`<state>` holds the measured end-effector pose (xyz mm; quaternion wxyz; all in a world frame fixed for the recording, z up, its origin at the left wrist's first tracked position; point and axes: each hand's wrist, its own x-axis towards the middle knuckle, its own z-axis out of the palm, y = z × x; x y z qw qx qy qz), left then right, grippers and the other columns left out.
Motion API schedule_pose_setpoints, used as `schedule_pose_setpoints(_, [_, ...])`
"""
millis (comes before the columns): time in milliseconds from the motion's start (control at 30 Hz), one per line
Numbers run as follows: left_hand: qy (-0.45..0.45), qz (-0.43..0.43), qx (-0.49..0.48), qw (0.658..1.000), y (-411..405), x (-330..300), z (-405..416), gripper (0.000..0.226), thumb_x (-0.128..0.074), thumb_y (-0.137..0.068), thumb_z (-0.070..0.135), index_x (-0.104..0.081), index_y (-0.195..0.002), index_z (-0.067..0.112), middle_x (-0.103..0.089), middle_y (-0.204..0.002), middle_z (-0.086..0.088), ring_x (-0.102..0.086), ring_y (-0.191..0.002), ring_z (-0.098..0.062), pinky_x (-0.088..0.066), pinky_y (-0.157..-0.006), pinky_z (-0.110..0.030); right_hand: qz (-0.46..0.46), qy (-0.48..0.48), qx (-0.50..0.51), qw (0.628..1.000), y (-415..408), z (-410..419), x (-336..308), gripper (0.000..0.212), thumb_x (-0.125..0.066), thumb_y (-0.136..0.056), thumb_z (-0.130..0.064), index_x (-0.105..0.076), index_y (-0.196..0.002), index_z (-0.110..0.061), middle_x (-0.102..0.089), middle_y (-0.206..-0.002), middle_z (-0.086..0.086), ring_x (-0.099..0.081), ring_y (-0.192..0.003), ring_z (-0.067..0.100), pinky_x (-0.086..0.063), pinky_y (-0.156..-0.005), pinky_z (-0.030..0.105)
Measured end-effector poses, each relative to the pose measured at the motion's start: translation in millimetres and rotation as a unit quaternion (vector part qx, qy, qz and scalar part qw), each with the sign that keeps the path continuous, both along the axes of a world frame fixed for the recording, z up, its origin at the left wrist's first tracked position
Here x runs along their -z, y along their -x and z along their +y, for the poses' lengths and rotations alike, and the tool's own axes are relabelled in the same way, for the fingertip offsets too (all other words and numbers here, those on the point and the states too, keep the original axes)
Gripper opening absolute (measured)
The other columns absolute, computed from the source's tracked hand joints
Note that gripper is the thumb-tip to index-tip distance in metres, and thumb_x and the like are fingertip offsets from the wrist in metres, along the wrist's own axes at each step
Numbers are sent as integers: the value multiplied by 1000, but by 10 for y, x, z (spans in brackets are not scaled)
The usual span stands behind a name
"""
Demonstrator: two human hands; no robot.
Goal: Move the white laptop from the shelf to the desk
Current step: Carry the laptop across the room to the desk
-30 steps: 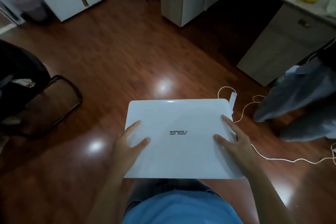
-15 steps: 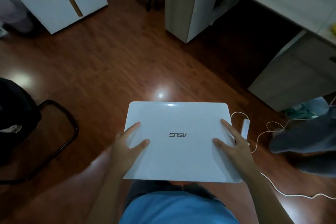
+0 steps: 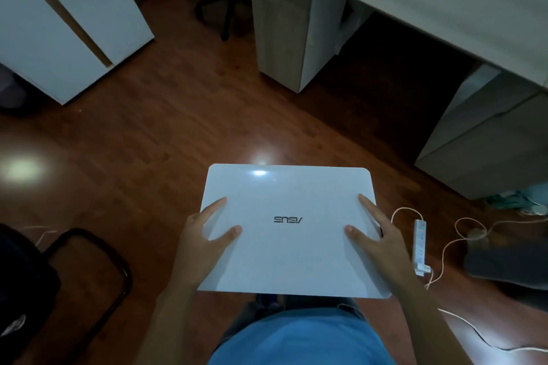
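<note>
The closed white laptop [image 3: 289, 249] is held flat in front of my body, above the wooden floor, logo facing away from me. My left hand [image 3: 204, 241] grips its left edge, thumb and forefinger lying on the lid. My right hand [image 3: 375, 238] grips the right edge the same way. The pale desk [image 3: 439, 0] runs across the upper right, its top well ahead of the laptop. The shelf is not in view.
Drawer units [image 3: 281, 29] [image 3: 486, 139] stand under the desk with a dark gap between them. A white cabinet [image 3: 59, 24] is at upper left, a black chair frame [image 3: 98, 272] at lower left. A white power strip [image 3: 419, 241] and cords lie on the floor at right.
The view has swung and advanced toward the desk, which now fills more of the upper right. The laptop stays level in both hands; floor items at right slid lower and rightward.
</note>
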<state>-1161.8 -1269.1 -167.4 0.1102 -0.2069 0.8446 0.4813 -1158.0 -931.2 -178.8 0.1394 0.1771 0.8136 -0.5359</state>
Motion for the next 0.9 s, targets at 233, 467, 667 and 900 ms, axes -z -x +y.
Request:
schedule_pose_setpoints(233, [16,-8,23,1000,1606,2,97,63,-75,-78,44,-49,-136,47,-46,-129,5,-45,-111,-13,-42,-90,-34,1,27,25,999,1471,44,-11,61,-72,-86,-39,-46,-138,-55,-56,-134,-11,-59,-112,14,-53,-96,45])
schedule_pose_setpoints(467, [4,8,52,999,3166,-87,209,60,-75,-77,47,-51,-132,50,-47,-133,8,-45,-113,-12,-40,-85,-30,-2,50,63,997,2863,145,-150,60,-71,-87,-40,-44,-138,-57,-55,-130,-19,-60,-112,19,-57,-90,50])
schedule_pose_setpoints(667, [-5,9,90,996,4513,-26,261,61,-76,-76,48,-52,-132,49,-46,-130,9,-44,-112,-11,-42,-90,-33,6,49,120,991,3899,109,-141,60,-73,-86,-36,-48,-138,-52,-54,-137,-15,-57,-119,17,-54,-96,51])
schedule_pose_setpoints(900, [-12,26,168,985,6085,2,295,61,-77,-75,45,-53,-131,48,-47,-129,10,-45,-112,-6,-41,-94,-30,22,68,220,973,5036,15,-174,63,-76,-85,-21,-54,-141,-40,-56,-137,-13,-57,-121,15,-53,-97,40])
